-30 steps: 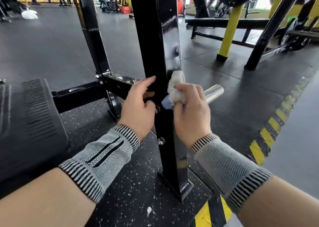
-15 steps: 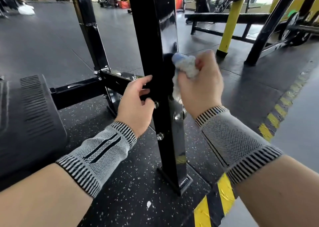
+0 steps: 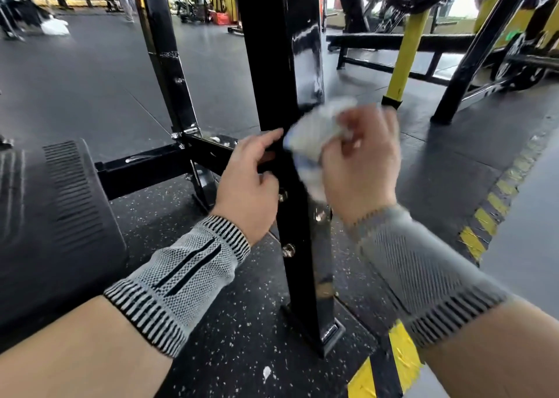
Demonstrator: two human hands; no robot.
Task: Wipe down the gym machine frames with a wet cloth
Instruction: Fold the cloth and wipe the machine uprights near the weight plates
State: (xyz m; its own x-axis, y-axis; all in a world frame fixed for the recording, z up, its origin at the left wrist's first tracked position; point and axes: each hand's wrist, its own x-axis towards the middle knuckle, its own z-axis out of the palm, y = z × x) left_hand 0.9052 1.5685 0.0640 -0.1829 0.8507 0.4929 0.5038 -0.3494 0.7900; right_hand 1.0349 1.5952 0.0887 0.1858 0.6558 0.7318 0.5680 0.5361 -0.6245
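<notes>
Since the earlier frames, the right hand [image 3: 361, 158] has travelled up the black upright post [image 3: 276, 64] and then back down a little, and it is blurred with motion now; the left hand [image 3: 248, 182] has stayed at the same joint.

Floor [image 3: 90, 73]: dark rubber matting with yellow-and-black hazard stripes [image 3: 490, 213] at the right.

Post: a rigid, glossy painted steel column, fixed and heavy. It should not give under wiping pressure. The wet face is probably slippery, so steady it at the crossbar [image 3: 145, 167] junction, where the left hand is.

Left hand: rests against the post's left edge, fingers loosely curled, forefinger extended onto the metal. It holds nothing.

Right hand: fingers curled round the bunched cloth [image 3: 314, 137], pressing it to the post's right front edge.

Cloth: pale, soft, light and limp. Keep it wadded in the palm so that no corner trails.

Bolts [image 3: 289, 250]: they protrude below the hands and could snag the cloth.
</notes>
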